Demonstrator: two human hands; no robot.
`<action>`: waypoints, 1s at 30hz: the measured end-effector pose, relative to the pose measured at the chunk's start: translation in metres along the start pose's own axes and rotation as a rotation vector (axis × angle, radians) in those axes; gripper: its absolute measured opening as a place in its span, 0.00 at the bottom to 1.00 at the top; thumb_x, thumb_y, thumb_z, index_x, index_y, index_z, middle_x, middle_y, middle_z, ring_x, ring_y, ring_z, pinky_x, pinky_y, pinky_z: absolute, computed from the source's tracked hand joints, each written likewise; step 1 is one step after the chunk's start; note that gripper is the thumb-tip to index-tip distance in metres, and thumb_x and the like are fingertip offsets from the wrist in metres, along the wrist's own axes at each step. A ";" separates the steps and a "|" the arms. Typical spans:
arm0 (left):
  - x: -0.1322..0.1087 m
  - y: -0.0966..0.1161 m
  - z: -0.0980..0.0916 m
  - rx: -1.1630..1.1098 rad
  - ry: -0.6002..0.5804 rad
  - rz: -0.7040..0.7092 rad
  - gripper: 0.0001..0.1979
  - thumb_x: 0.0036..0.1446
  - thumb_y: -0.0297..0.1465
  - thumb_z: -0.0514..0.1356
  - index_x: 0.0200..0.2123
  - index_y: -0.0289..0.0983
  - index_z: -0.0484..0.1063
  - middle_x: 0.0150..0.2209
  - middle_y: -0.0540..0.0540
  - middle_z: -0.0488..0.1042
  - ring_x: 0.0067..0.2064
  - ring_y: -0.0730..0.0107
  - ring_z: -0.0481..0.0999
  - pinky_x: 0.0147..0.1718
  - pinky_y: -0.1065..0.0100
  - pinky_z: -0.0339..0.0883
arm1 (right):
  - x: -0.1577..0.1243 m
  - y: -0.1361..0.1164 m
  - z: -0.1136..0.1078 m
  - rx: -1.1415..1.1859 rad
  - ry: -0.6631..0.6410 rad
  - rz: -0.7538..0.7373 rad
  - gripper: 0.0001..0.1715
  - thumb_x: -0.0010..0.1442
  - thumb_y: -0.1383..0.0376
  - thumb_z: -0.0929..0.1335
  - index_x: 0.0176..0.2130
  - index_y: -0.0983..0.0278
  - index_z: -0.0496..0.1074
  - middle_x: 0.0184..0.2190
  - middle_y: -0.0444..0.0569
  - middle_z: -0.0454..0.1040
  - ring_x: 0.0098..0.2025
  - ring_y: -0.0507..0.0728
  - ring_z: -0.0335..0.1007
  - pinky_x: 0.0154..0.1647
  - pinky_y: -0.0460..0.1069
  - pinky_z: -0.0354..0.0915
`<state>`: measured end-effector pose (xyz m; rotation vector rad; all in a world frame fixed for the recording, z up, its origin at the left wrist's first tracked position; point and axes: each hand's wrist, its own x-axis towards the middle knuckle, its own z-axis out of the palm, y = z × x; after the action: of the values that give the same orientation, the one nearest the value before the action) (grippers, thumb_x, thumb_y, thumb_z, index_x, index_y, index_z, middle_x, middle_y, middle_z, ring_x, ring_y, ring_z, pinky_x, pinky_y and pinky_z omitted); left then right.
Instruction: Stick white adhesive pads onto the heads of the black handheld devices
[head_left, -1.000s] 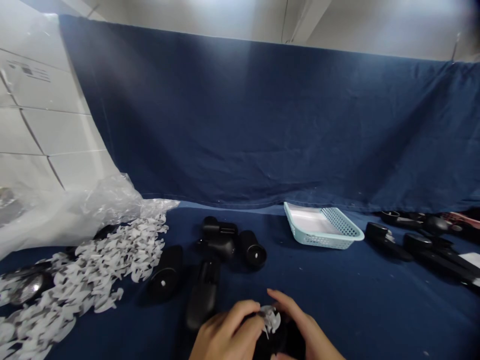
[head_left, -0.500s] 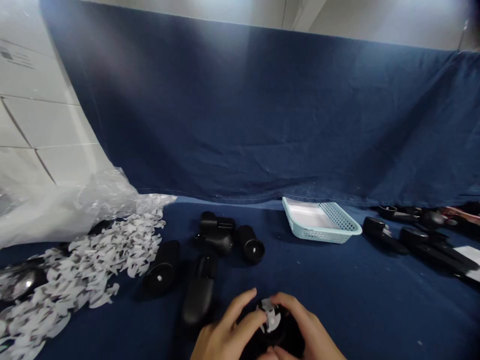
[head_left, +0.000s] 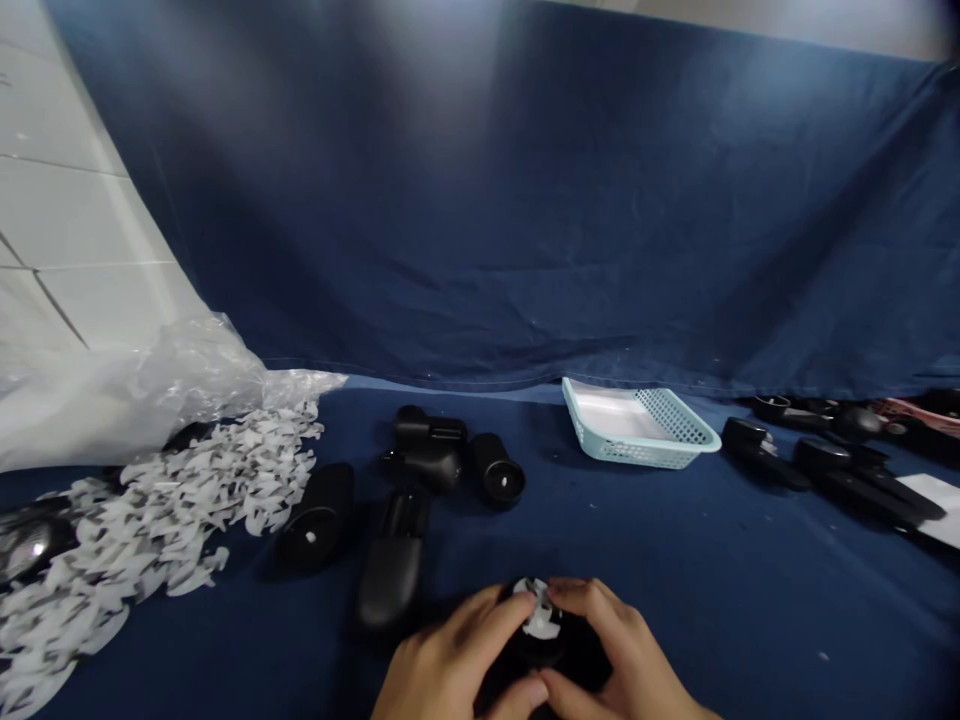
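Hands: since half a second ago, a raised finger of my left hand has come down, and both hands sit closer in.
Bag: clear plastic (head_left: 210, 375), bunched at the far left beside white boxes (head_left: 97, 215).
Loose clips: a white heap (head_left: 217, 480) spilling towards me, thin and curved; they look light and springy, liable to snap if bent hard, so best picked up by an edge.
Black cups: one (head_left: 315, 535) just beside the heap, another (head_left: 499, 470) farther off; between them lies a dark shell (head_left: 390, 580).
Left hand: curled (head_left: 442, 660), index tip pressing on the clip, thumb in front.
Black part: low in front of me, between my palms (head_left: 541, 655), a white clip (head_left: 541, 627) at its top; probably stiff, light and a little slick, so the outer wall is the place to grip.
Right hand: bent around the other side (head_left: 630, 645), index tip near the clip, thumb meeting the left thumb.
Basket: pale blue (head_left: 641, 452), well apart, lined with white.
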<state>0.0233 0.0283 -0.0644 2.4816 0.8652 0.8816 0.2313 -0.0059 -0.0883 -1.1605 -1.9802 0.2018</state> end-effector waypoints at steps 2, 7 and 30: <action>-0.001 0.000 0.001 -0.008 -0.005 -0.007 0.29 0.50 0.26 0.65 0.56 0.46 0.66 0.51 0.46 0.76 0.46 0.60 0.80 0.23 0.77 0.76 | 0.001 -0.001 -0.002 -0.055 0.005 -0.050 0.31 0.50 0.68 0.70 0.52 0.58 0.61 0.43 0.51 0.79 0.40 0.61 0.78 0.37 0.54 0.75; 0.000 -0.003 0.002 -0.065 -0.006 -0.058 0.28 0.53 0.27 0.64 0.57 0.48 0.64 0.51 0.48 0.75 0.47 0.61 0.79 0.30 0.73 0.79 | 0.006 -0.004 -0.006 -0.134 -0.006 -0.125 0.28 0.53 0.67 0.69 0.53 0.60 0.60 0.45 0.53 0.79 0.40 0.61 0.79 0.37 0.54 0.75; -0.007 -0.002 0.001 0.091 0.035 -0.129 0.36 0.56 0.33 0.62 0.64 0.47 0.48 0.56 0.41 0.69 0.44 0.58 0.79 0.39 0.62 0.79 | 0.004 -0.006 -0.006 -0.213 -0.010 -0.258 0.20 0.55 0.72 0.66 0.49 0.63 0.63 0.49 0.56 0.75 0.54 0.64 0.71 0.47 0.58 0.72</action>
<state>0.0185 0.0248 -0.0692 2.4600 1.0870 0.8619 0.2301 -0.0076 -0.0793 -1.0202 -2.1767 -0.1403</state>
